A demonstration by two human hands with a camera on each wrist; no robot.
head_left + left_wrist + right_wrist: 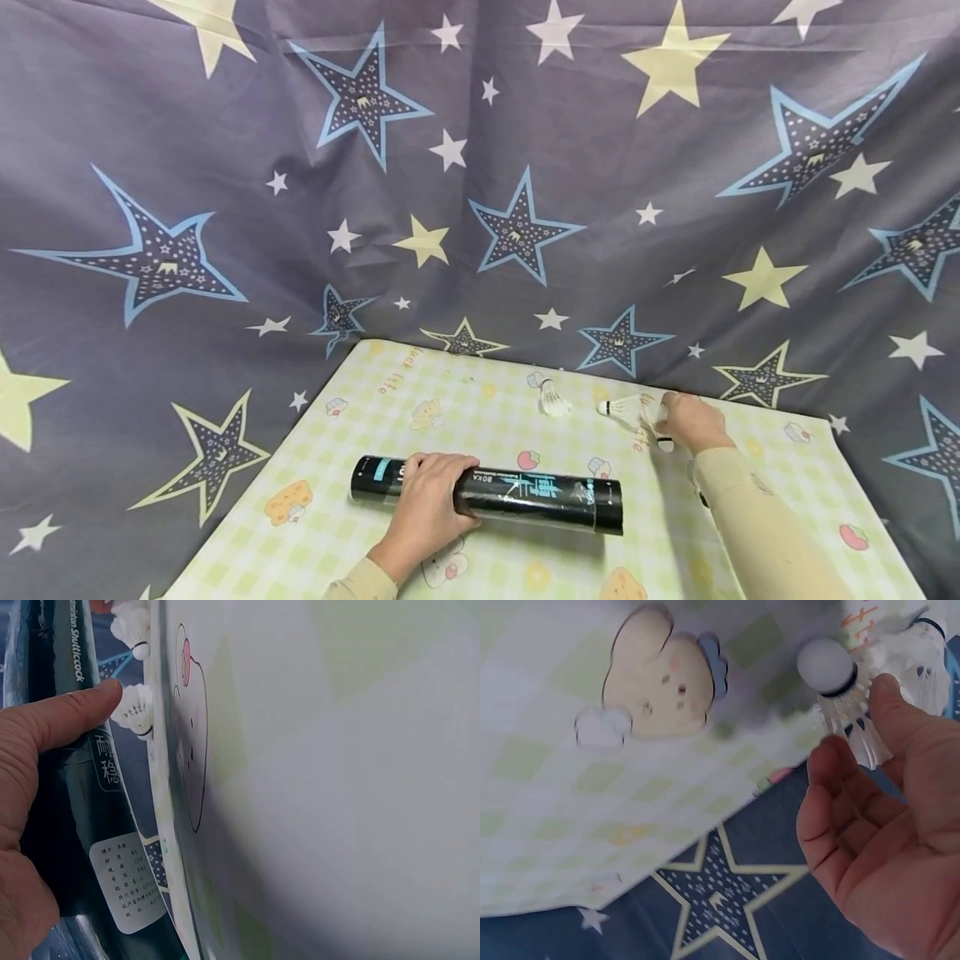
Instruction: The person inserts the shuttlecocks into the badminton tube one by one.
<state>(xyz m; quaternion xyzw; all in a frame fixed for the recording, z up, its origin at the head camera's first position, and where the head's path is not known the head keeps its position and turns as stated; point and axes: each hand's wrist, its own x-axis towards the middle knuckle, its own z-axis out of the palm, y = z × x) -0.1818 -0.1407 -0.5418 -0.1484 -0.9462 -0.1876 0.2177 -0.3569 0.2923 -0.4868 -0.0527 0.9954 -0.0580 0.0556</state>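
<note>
My left hand (435, 500) grips a black shuttlecock tube (540, 498) with blue lettering, lying sideways above or on the table. In the left wrist view the thumb lies along the tube (79, 787), near its white label. Toward the table's far right edge, my right hand (693, 421) pinches a white shuttlecock (664, 444) by its feathers, the cork pointing away from the palm in the right wrist view (829, 667). Just left of it lies a second shuttlecock (622, 407), and farther left a third (553, 398).
A green-checked cloth with cartoon prints covers the table (330, 467). A dark curtain (480, 125) with stars hangs right behind its far edge. Beside the right forearm, a small dark-banded thing (702, 498) shows, mostly hidden by the sleeve.
</note>
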